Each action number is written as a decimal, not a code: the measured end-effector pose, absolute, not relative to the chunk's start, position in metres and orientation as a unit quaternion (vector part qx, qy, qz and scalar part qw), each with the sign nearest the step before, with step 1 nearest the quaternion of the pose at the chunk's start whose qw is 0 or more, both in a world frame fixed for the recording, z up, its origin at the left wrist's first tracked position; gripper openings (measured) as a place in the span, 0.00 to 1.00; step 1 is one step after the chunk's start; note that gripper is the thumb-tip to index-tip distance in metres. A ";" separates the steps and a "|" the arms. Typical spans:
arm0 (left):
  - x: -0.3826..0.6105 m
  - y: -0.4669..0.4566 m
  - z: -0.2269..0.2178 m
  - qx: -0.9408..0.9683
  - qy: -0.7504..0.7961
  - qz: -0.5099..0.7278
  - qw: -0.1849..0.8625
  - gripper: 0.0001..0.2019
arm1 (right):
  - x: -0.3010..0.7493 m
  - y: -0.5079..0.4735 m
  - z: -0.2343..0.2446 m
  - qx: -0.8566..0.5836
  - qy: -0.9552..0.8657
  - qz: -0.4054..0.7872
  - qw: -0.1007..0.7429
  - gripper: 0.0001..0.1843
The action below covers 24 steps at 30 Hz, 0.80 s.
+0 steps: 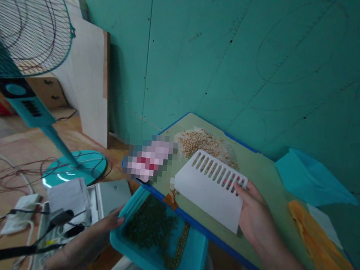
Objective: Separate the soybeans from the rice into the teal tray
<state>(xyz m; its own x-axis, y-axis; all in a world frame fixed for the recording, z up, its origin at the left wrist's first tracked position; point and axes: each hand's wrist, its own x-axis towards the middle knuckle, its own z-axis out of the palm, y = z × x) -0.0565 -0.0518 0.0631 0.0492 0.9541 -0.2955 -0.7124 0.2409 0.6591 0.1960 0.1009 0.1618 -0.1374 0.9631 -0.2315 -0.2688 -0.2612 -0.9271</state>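
Currently both hands are loaded. Right hand (252,206) pinches the right-hand edge of a white slotted plate (206,196), thumb over the slots, fingers behind. Plate sits tilted above the tabletop (258,175), just in front of a pile of tan grains (201,141); can't tell if it touches the surface. Left hand (107,223) grips the left rim of a blue tray (199,260), thumb on the rim, other fingers mostly hidden. Tray is at the table's near edge, lower than the top, with dark green bits (150,220) and a strip of lighter grains (180,248) inside. Right of the plate: teal bag (311,178) by the wall, orange cloth (318,248) nearer. Fan (34,107) stands left, on the floor.
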 end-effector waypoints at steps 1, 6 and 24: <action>-0.056 -0.052 0.064 0.176 0.353 0.588 0.706 0.18 | 0.194 0.101 0.162 -0.457 -0.383 0.650 0.471 0.14; -0.053 -0.049 0.070 0.183 0.367 0.582 0.702 0.19 | 0.189 0.100 0.162 -0.453 -0.389 0.654 0.464 0.15; -0.053 -0.047 0.076 0.194 0.331 0.572 0.725 0.21 | 0.181 0.090 0.167 -0.439 -0.383 0.673 0.455 0.13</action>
